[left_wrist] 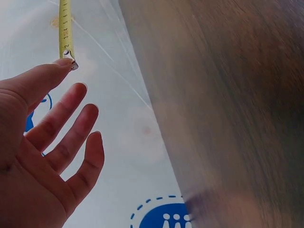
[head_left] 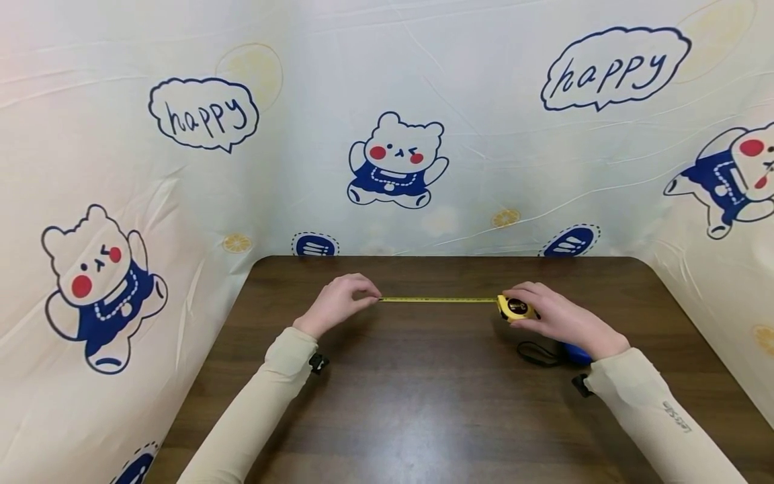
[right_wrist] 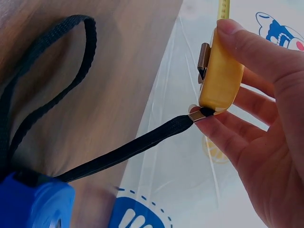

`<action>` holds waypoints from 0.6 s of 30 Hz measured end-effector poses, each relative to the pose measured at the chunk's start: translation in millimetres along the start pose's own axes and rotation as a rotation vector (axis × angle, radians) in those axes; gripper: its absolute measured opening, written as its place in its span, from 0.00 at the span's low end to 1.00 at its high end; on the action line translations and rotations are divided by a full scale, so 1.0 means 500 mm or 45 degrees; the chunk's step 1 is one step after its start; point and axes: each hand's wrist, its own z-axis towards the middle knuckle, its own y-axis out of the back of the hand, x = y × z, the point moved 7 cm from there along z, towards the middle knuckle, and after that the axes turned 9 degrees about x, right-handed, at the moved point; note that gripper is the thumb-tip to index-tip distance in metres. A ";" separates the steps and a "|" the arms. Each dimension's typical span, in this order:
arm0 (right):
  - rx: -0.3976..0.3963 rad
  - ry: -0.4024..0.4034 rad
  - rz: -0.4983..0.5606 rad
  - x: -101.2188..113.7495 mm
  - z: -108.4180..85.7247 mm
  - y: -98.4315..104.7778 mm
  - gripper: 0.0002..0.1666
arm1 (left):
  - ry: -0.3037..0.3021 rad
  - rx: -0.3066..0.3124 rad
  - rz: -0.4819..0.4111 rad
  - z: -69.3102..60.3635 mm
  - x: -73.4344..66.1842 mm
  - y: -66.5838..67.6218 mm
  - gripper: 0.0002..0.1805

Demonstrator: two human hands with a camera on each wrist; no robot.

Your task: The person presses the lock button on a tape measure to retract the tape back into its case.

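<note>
In the head view, my right hand (head_left: 565, 317) grips a yellow tape measure (head_left: 517, 308) above the brown table. Its yellow blade (head_left: 438, 300) is drawn out to the left in a straight line. My left hand (head_left: 340, 304) pinches the blade's end. The left wrist view shows the thumb on the metal end hook (left_wrist: 71, 61), the other fingers spread loosely. Fingers and thumb hold the yellow case (right_wrist: 223, 71) by its edges in the right wrist view. A black strap (right_wrist: 128, 151) runs from the case's corner.
A blue case (head_left: 577, 354), partly hidden under the right wrist, lies on the wooden table (head_left: 411, 396) beside a black strap loop (head_left: 538, 353). It looks like another tape measure. A printed cloth (head_left: 484, 161) with cartoon bears hangs around the table's back and sides.
</note>
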 end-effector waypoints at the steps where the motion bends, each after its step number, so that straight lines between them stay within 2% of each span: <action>1: 0.001 0.002 0.002 0.001 0.002 -0.001 0.32 | -0.008 -0.001 0.003 0.002 -0.003 -0.001 0.05; 11: 0.026 -0.002 0.027 0.000 0.025 -0.017 0.34 | -0.011 0.017 0.022 0.021 -0.020 -0.014 0.05; 18: 0.042 -0.005 0.036 0.008 0.039 -0.021 0.34 | -0.041 0.012 0.022 0.033 -0.034 -0.018 0.04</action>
